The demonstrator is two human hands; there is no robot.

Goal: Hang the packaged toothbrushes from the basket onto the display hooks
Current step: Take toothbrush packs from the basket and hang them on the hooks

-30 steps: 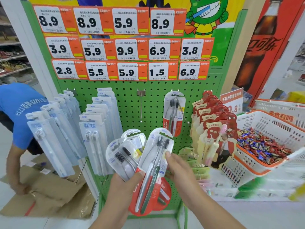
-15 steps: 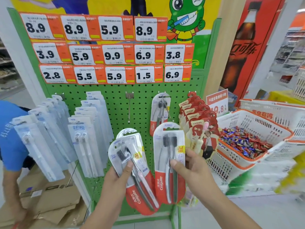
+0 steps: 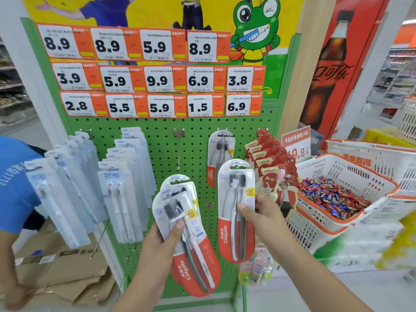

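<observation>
Green perforated steel makes up the pegboard (image 3: 162, 188), the biggest thing in view, with price tags (image 3: 157, 77) filling its upper part and hooks below. Pale blue packs (image 3: 117, 188) crowd the left hooks, red carded packs (image 3: 270, 163) the far right one, and a white basket of sweets (image 3: 351, 188) stands beside the rack. One bare hook (image 3: 179, 152) juts out between them; next to it a hook (image 3: 225, 143) already carries one Colgate pack (image 3: 213, 163). The right hand (image 3: 263, 217) pinches a single toothbrush pack (image 3: 236, 210) by its edge, thumb across the front, holding it upright with its hang hole uppermost just below and in front of that hung pack, likely so the hole can be lined up with the hook tip. The left hand (image 3: 164, 242) grips the spare packs (image 3: 186, 233), at least two fanned together and tilted, low in front of the board, probably kept ready as stock for the following turns. The basket the packs came from is not in view. How many packs the left hand holds cannot be counted, the small print on the tags is unreadable, and another person in a blue shirt (image 3: 13, 183) is cut off at the left edge
</observation>
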